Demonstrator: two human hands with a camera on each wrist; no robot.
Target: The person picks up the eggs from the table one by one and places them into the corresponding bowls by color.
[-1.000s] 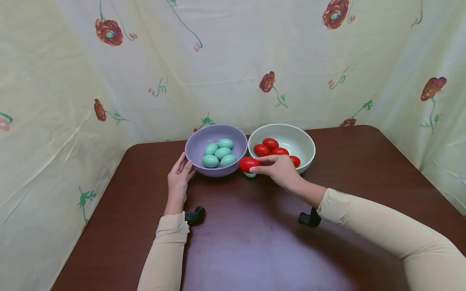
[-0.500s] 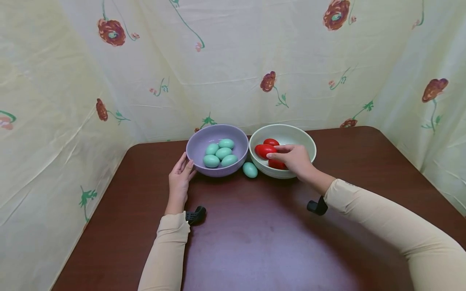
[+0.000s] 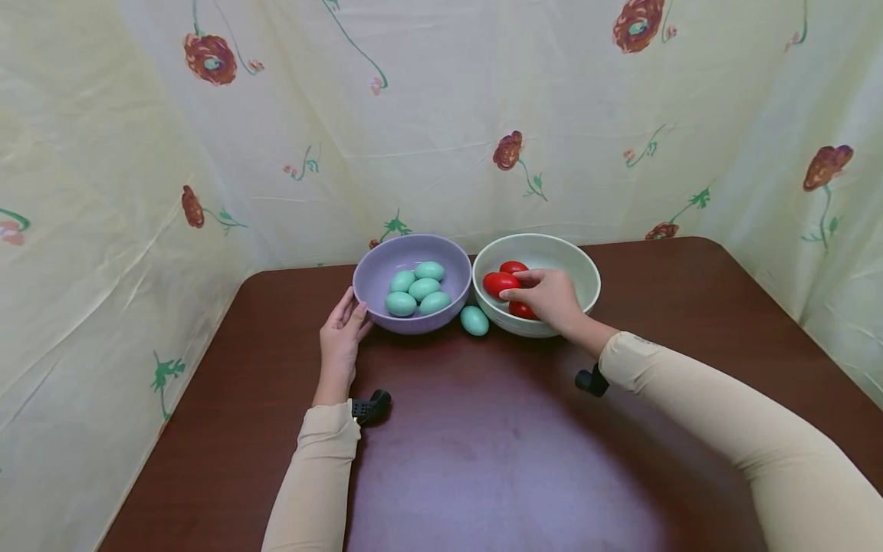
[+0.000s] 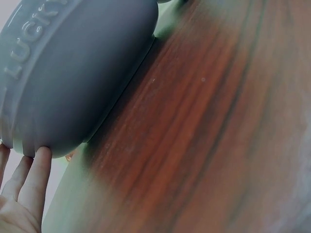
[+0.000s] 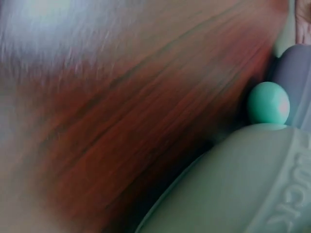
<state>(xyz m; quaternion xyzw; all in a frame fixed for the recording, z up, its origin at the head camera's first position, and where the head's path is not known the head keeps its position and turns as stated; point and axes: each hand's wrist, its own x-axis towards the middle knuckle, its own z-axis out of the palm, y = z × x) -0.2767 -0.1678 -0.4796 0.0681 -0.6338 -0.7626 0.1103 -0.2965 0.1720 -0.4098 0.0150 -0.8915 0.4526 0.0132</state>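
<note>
My left hand (image 3: 338,345) rests against the left side of a purple bowl (image 3: 414,325), which holds several pale green eggs (image 3: 424,289). In the left wrist view, straight fingers (image 4: 36,177) touch the outer wall of the bowl (image 4: 92,73). My right hand (image 3: 552,299) reaches inside a whitish bowl (image 3: 586,284), its thumb and fingers pinching one end of a red egg (image 3: 500,284). Other red eggs lie in that bowl, partly hidden by the hand. The right hand is out of sight in the right wrist view.
One pale green egg (image 3: 474,320) lies on the brown table (image 3: 441,445), in front of where the two bowls meet. Behind the table and at its sides hangs a flowered curtain (image 3: 428,115). Raised letters mark both bowls.
My right hand has carried the red egg from above the loose green egg rightward into the whitish bowl. The loose egg is now uncovered. My left hand has stayed at the purple bowl.
</note>
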